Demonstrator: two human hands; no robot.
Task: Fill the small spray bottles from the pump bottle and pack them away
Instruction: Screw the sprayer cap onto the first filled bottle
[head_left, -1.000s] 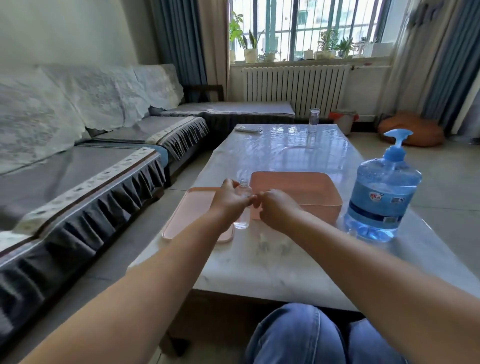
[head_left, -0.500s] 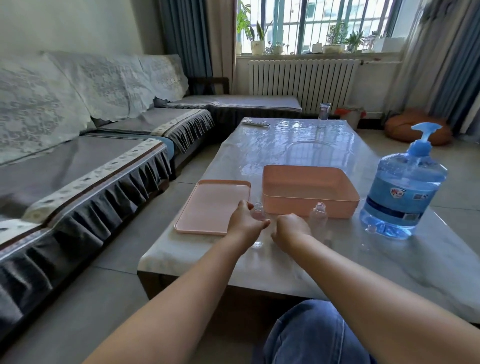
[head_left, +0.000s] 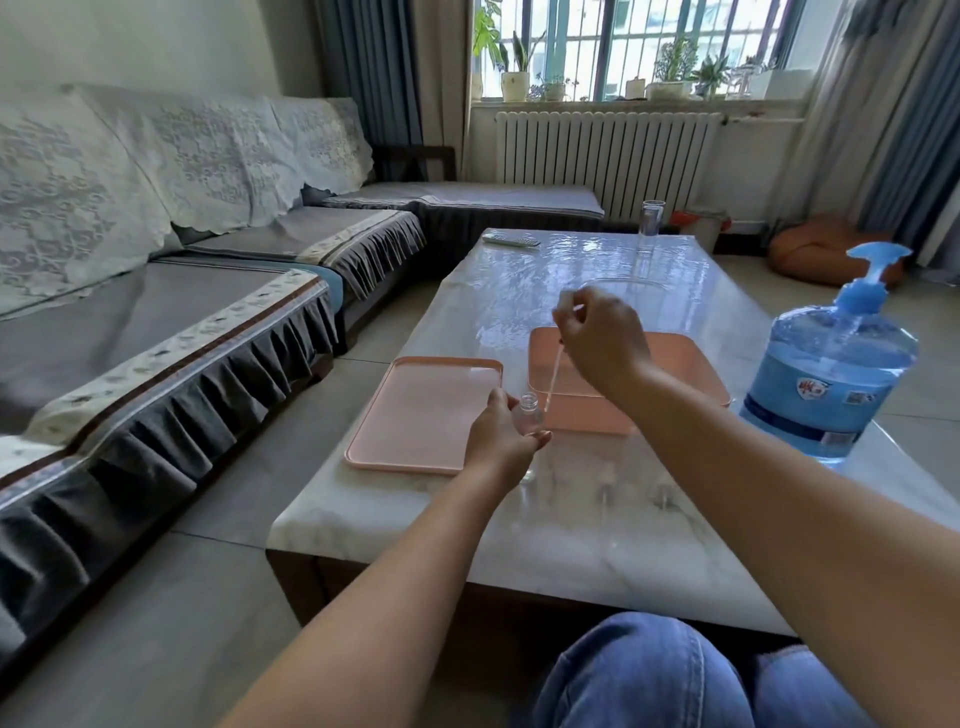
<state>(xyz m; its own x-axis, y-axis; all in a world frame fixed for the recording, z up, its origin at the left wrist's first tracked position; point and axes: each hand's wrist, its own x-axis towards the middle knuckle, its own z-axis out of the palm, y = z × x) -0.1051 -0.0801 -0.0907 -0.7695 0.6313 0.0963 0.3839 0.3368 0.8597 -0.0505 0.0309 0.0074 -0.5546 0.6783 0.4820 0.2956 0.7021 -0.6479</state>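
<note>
Right hand (head_left: 602, 343) has lifted the sprayer (head_left: 553, 374) clear — bottle (head_left: 527, 415) open.

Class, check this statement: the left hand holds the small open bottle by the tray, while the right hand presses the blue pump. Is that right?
Not quite. In the head view the right hand holds the spray top with its thin tube lifted above the small bottle, which the left hand holds; the blue pump is untouched.
</note>
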